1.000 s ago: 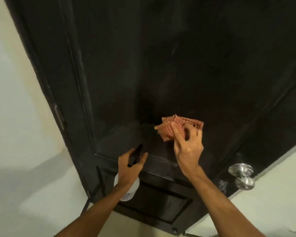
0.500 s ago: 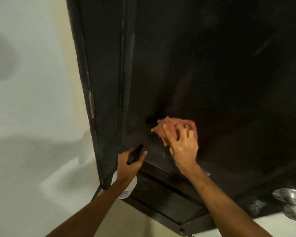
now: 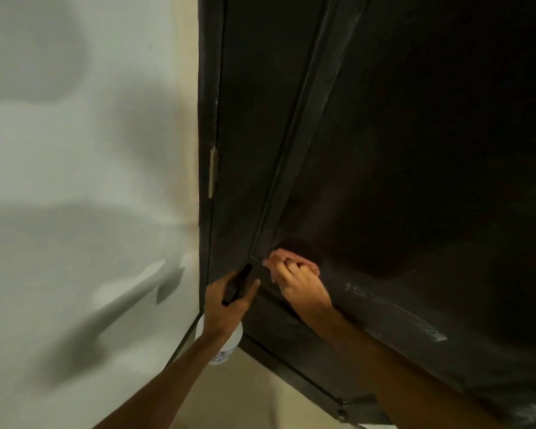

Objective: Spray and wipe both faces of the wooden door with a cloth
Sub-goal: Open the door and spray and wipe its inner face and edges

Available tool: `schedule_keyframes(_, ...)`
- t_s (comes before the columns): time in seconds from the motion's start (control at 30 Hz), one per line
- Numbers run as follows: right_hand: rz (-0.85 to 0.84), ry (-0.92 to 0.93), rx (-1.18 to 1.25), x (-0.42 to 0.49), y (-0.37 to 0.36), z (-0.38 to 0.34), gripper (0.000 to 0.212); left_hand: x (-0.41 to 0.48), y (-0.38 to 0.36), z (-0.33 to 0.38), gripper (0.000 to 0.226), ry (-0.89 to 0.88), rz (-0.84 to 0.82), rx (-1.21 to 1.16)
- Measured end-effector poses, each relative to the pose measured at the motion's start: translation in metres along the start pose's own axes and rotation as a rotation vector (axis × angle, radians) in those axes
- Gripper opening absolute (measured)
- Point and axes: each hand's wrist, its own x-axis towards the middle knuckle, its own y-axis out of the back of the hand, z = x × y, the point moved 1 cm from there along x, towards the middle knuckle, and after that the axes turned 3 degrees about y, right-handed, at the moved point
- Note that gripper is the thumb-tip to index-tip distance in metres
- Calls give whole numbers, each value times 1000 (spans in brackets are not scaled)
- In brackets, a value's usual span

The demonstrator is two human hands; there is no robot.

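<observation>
The dark wooden door (image 3: 415, 134) fills the right of the head view, with a raised moulding running down its panel. My right hand (image 3: 300, 284) presses a crumpled orange checked cloth (image 3: 283, 256) into the lower left corner of the big panel. My left hand (image 3: 226, 308) is closed around a spray bottle (image 3: 226, 345): the black trigger head sticks up between thumb and fingers, the white body hangs below the wrist. The two hands are nearly side by side, close to the door's hinge edge. Wet streaks shine on the rail right of the cloth.
A pale wall (image 3: 75, 181) takes up the left half, with shadows of my arms on it. A metal hinge (image 3: 212, 171) sits on the door's left edge. Beige floor (image 3: 239, 394) shows below the door's bottom corner.
The view has swung left, so the knob has left the frame and the wall fills more of it. My right hand has slid the cloth left and down into the panel's corner.
</observation>
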Motion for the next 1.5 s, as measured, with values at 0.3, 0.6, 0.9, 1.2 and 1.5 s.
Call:
schedule_keyframes(0.3,150,-11,-98,43,-7,-11,55,10,24,-33,15,18,4,9)
schedule_keyframes(0.6,334,-316,-11,-48,12,31,56,-2,-10,-27,8,-77,-64,24)
schedule_keyframes(0.9,542,-726,303,-189,6,17,60,-53,-98,3,13,-181,-210,117)
schedule_keyframes(1.2,937,-1671,740,-304,-21,8,42,-127,-241,23,17,-262,-492,260)
schedule_keyframes(1.5,1076,-1549,675,-319,-5,55,42,-139,-296,31,29,-329,-569,330)
